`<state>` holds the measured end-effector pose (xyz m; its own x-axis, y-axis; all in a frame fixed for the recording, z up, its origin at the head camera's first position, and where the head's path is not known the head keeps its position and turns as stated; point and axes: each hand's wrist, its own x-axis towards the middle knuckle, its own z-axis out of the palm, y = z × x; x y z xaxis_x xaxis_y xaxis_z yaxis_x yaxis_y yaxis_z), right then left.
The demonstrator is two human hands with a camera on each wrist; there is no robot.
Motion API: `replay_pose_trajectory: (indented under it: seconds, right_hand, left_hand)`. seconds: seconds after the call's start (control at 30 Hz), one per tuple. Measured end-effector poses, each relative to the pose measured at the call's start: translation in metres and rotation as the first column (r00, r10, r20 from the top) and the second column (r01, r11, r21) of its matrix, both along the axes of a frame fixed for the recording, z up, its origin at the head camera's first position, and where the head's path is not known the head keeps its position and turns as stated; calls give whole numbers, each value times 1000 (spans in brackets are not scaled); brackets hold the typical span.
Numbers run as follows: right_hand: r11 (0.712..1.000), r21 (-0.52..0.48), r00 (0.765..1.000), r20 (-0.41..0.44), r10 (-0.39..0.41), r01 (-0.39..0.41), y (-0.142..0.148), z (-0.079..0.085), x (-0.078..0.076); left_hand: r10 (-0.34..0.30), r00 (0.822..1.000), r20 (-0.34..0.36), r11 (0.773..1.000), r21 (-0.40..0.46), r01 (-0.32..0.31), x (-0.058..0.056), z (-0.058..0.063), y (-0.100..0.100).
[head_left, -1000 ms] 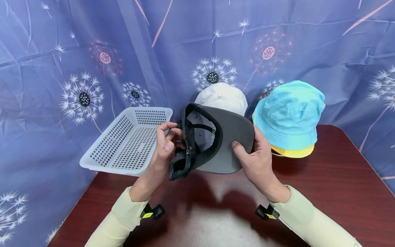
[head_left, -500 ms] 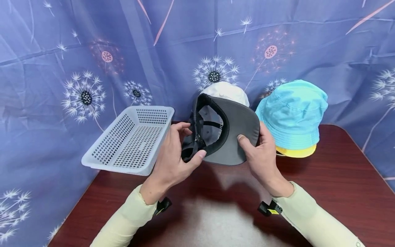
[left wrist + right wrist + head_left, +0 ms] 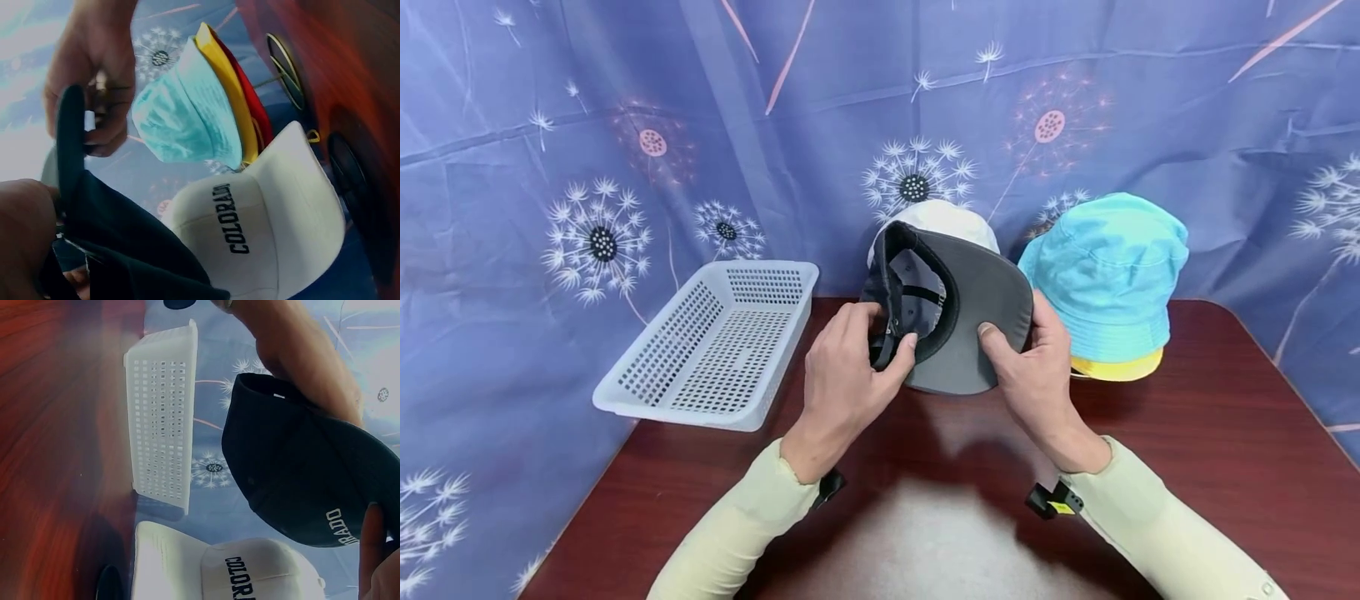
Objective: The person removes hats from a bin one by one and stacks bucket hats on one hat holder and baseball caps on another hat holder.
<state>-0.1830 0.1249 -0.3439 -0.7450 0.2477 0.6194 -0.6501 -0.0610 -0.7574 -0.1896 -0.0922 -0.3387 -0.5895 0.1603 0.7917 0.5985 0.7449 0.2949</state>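
Note:
A dark baseball cap (image 3: pixel 973 308) is held up over the table, its grey brim underside and hollow turned to the head view. My right hand (image 3: pixel 1037 387) grips the brim, thumb on the underside and fingers behind. At the cap's back, my left hand (image 3: pixel 850 375) pinches the strap and band edge between thumb and fingers. White lettering ending in "RADO" shows on its crown (image 3: pixel 300 469) in the right wrist view. Directly behind it stands a white cap (image 3: pixel 231 219) with dark "COLORADO" lettering, partly covered in the head view.
On the left sits a white perforated plastic basket (image 3: pixel 752 408). A light-blue bucket hat (image 3: pixel 1112 267) is stacked over a yellow hat (image 3: pixel 1123 368) at the right, with a red one (image 3: pixel 253 94) beneath. A round stand base (image 3: pixel 286 72) shows near these hats. Patterned blue cloth (image 3: pixel 820 125) hangs behind.
The dark cap has moved up and to the right. My left hand has shifted right along with it, its thumb now across the cap's back strap. The right hand keeps its grip on the brim.

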Motion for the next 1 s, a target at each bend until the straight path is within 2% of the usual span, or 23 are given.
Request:
replay_pose_trajectory:
  seconds: [0.13,0.27,0.4,0.57,0.8,1.0]
  right_hand:
    - [1000,22,1000,-3,-11,11,0,0,-1]
    - [999,30,1000,6,-24,24,3,0,-2]
    - [1000,7,1000,-13,-20,20,7,1,-5]
    - [999,2,998,-62,-33,33,12,2,-8]
    - [999,0,996,-70,-47,47,19,3,-11]
    - [999,-46,996,-84,-26,22,24,7,-12]
  left_hand:
    - [4,997,-74,1000,0,-4,-5,0,-1]
    - [-1,993,-118,999,40,6,-9,4,-6]
    - [-5,993,-119,994,109,18,-12,8,-13]
    - [16,992,-122,987,161,4,-16,11,-23]
    - [38,990,-136,984,177,-14,-23,13,-36]
    - [47,985,-167,986,166,-19,-27,16,-43]
